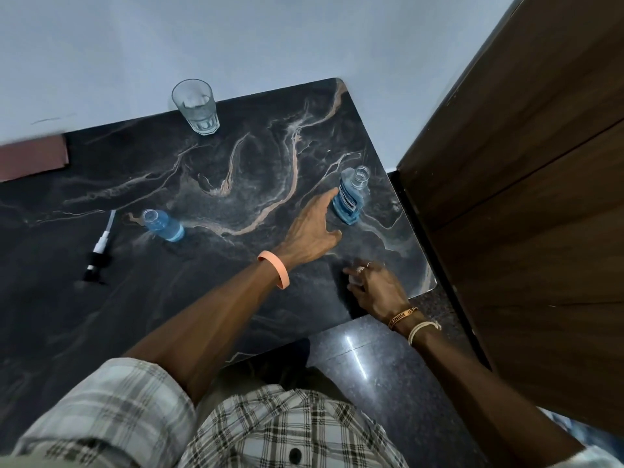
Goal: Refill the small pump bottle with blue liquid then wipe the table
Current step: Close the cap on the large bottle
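Your left hand is at the uncapped mouthwash bottle, right of centre.
Its fingers are straight and apart; whether your right hand, curled below, holds anything is unclear.

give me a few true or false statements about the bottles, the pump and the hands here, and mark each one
1. The mouthwash bottle stands with no cap on. True.
2. The pump head is screwed onto the small bottle. False: it lies on the table, to the left of the open small bottle.
3. The small bottle holds blue liquid. True.
4. The left hand grips the glass. False: it reaches with straight fingers toward the mouthwash bottle; the glass stands untouched near the wall.
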`<action>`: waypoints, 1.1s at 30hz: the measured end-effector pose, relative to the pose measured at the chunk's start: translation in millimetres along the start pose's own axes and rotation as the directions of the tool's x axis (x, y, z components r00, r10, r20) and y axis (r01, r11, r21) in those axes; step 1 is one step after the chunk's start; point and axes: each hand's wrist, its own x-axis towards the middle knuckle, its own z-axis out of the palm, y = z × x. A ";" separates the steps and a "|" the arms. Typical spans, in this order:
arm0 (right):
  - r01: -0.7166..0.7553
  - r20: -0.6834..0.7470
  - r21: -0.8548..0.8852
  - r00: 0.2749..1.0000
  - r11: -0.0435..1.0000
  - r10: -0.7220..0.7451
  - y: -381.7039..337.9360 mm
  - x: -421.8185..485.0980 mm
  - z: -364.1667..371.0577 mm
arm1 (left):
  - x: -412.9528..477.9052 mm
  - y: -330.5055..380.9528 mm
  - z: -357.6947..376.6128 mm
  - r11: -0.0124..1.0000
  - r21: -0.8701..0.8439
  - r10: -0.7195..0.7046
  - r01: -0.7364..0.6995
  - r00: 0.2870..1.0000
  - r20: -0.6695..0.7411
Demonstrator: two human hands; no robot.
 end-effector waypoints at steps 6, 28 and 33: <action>-0.174 -0.361 0.365 0.879 0.915 0.311 -10.1 19.6 -68.1 | 7.2 13.9 -9.4 0.998 0.019 0.059 -0.058 0.994 -0.095; 0.084 -0.522 0.549 0.811 0.832 0.263 -44.1 87.4 -153.2 | 39.1 56.8 -7.7 0.997 0.070 0.001 0.016 0.971 -0.238; 0.058 -0.459 0.422 0.875 0.905 0.158 -45.4 91.2 -144.4 | 40.0 55.0 -7.2 1.000 0.007 0.009 -0.007 0.963 -0.268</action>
